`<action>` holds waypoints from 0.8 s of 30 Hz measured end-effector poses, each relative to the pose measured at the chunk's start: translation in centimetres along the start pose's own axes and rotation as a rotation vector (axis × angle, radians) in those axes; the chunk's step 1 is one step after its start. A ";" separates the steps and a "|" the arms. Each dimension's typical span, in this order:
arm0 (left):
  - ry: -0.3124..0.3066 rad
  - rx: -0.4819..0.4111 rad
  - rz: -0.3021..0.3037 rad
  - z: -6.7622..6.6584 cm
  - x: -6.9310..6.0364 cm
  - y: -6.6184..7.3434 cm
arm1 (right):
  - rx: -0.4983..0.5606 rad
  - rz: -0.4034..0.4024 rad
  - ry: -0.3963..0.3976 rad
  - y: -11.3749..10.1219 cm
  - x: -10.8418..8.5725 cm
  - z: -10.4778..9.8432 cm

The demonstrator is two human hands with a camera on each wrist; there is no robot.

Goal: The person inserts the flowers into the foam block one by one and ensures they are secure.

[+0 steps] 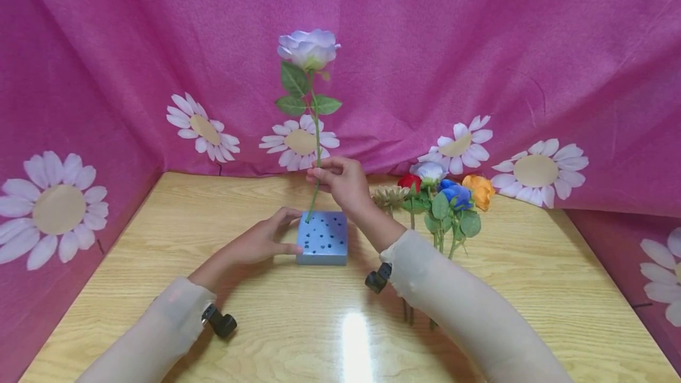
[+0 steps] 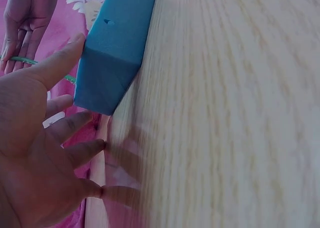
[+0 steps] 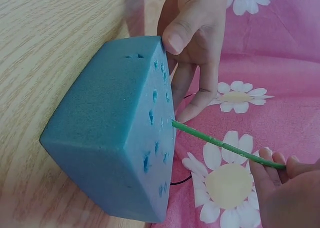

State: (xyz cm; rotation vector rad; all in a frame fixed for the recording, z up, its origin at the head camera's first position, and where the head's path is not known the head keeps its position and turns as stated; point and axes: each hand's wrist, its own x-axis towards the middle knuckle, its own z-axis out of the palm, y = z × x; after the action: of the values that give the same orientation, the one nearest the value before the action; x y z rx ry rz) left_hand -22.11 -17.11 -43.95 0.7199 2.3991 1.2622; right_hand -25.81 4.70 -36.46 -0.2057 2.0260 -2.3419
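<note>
A blue foam block point(image 1: 322, 238) dotted with small holes lies on the table. The left hand point(image 1: 268, 235) steadies its left side, thumb at the front corner and fingers toward the back; its other fingers are spread in the left wrist view. The right hand point(image 1: 346, 185) pinches the green stem point(image 1: 318, 135) of a pale lilac-white flower point(image 1: 308, 49) that stands nearly upright. The stem's lower end meets the block's top near the back left corner; in the right wrist view the stem point(image 3: 200, 135) enters the top face of the block point(image 3: 95, 97). How deep it goes is hidden.
Right of the block lie several artificial flowers: a red one point(image 1: 409, 182), a blue one point(image 1: 455, 194), an orange one point(image 1: 479, 192), a white one point(image 1: 428, 171) and a beige one point(image 1: 391, 195). Their stems pass beneath the right forearm. A pink daisy-print cloth point(image 1: 393, 46) hangs behind the wooden table point(image 1: 276, 324).
</note>
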 end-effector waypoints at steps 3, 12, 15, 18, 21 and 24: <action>0.003 -0.001 -0.004 0.0 0.0 0.0 | -0.006 0.003 -0.006 0.0 -0.1 0.0; 0.008 0.019 -0.012 0.1 -0.2 0.0 | -0.054 0.012 -0.014 0.2 -0.4 0.2; 0.005 0.025 -0.017 0.1 -0.1 -0.1 | -0.060 0.017 -0.014 0.4 -0.5 0.3; 0.001 0.028 -0.020 0.0 -0.1 -0.1 | -0.066 0.022 -0.016 0.6 -0.5 0.3; -0.002 0.025 -0.017 0.0 0.0 -0.2 | -0.059 0.027 -0.022 0.8 -0.7 0.4; -0.004 0.023 -0.013 0.0 0.0 -0.2 | -0.042 0.026 -0.030 1.0 -0.7 0.4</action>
State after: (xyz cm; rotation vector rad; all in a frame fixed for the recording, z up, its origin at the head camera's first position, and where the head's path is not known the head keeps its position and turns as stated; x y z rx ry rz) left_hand -22.21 -17.21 -44.09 0.7112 2.4151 1.2292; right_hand -25.08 4.21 -37.45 -0.2129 2.0525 -2.2694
